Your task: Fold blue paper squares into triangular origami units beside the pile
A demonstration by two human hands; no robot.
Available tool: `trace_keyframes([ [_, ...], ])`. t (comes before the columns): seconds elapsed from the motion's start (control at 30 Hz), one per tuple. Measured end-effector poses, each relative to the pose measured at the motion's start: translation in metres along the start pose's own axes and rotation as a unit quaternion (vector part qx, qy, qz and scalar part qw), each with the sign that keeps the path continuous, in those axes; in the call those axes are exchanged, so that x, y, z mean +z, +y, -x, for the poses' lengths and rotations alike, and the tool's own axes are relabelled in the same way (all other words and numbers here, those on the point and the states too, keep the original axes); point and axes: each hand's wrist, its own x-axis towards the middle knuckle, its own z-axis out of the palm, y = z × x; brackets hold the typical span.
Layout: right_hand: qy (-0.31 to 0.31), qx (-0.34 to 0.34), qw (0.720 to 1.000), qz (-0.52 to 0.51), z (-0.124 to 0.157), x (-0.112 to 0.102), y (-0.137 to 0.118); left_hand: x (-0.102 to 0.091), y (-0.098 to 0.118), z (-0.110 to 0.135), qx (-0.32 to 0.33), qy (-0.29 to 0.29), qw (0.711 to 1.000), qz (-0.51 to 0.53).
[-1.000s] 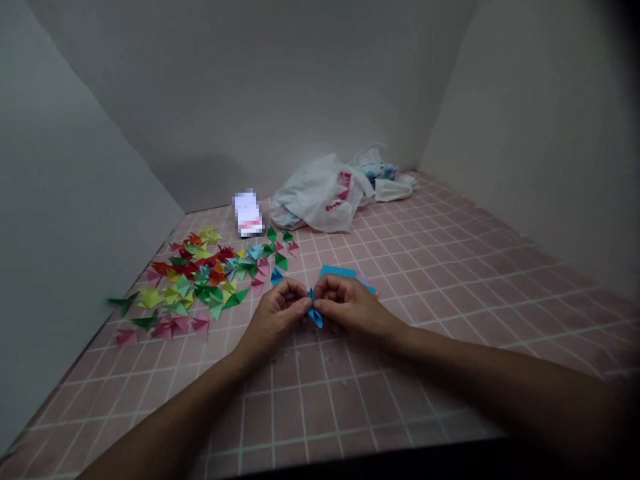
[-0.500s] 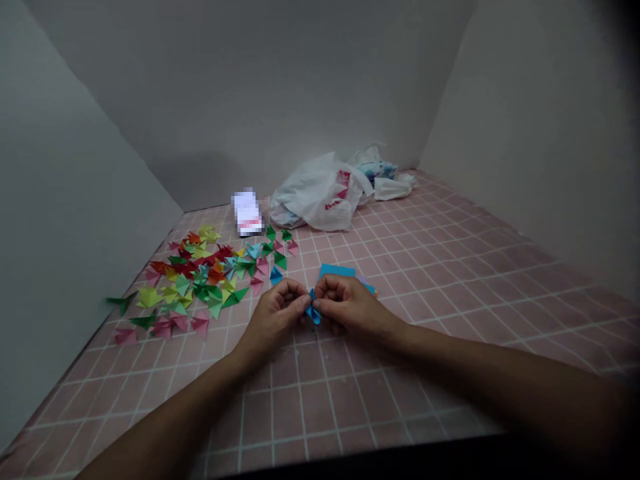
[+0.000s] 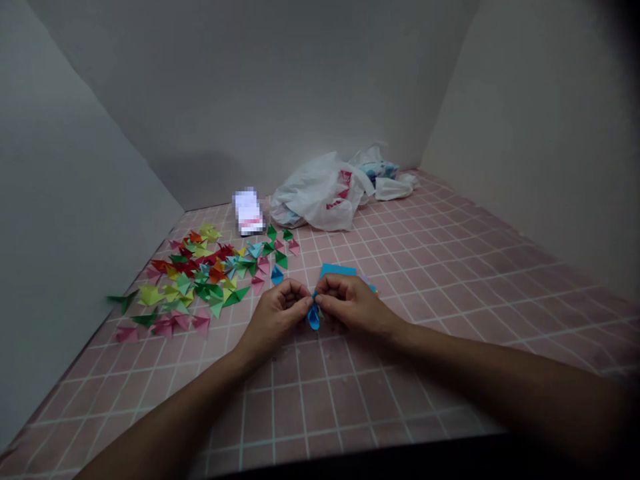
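Between my fingertips is a small folded blue paper [image 3: 313, 319], its lower part showing as a rounded loop below the thumbs. My left hand [image 3: 285, 307] pinches it from the left, thumb against curled fingers. From the right, my right hand [image 3: 347, 301] pinches it too, so the two hands nearly touch. The upper part of the paper is hidden behind the fingers. Just beyond my right hand lie blue paper sheets [image 3: 338, 269], partly covered by it. A folded blue paper piece [image 3: 277, 275] rests on the surface beyond my left hand.
Many folded paper pieces [image 3: 205, 290] in green, red, yellow and pink spread over the left of the pink tiled-pattern surface [image 3: 420, 393]. Behind them stands a lit phone [image 3: 249, 212]. White plastic bags [image 3: 320, 190] lie by the back wall. Pale walls rise on three sides.
The blue paper has turned slightly between my fingers, and its lower part now shows as a rounder loop. Both hands stay in nearly the same place.
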Motion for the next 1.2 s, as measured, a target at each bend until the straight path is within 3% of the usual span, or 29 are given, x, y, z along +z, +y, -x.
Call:
trace_keyframes([
  [0.2, -0.009, -0.008, 1.0, 0.022, 0.0, 0.0, -0.003, -0.001, -0.001, 0.0, -0.008, -0.01, 1.0, -0.008],
  [0.33, -0.002, -0.056, 0.994, 0.096, -0.002, -0.003, -0.004, 0.0, -0.003, 0.0, -0.012, -0.015, 1.0, -0.003],
  [0.53, -0.029, -0.154, 0.959, 0.236, -0.004, -0.011, -0.006, 0.0, 0.002, -0.001, -0.032, -0.046, 0.998, -0.013],
  [0.7, -0.067, -0.189, 0.93, 0.308, -0.004, -0.015, -0.007, -0.004, 0.005, -0.002, -0.032, -0.059, 0.995, -0.07],
  [0.97, -0.127, -0.225, 0.914, 0.312, -0.006, -0.019, -0.007, -0.004, 0.004, 0.001, -0.036, -0.11, 0.988, -0.105],
  [1.07, -0.099, -0.211, 0.932, 0.277, -0.006, -0.017, -0.008, -0.002, 0.004, 0.002, -0.03, -0.077, 0.991, -0.105],
  [1.2, 0.003, -0.171, 0.967, 0.187, -0.005, -0.014, -0.009, -0.001, 0.007, 0.001, 0.017, 0.036, 0.994, -0.103],
])
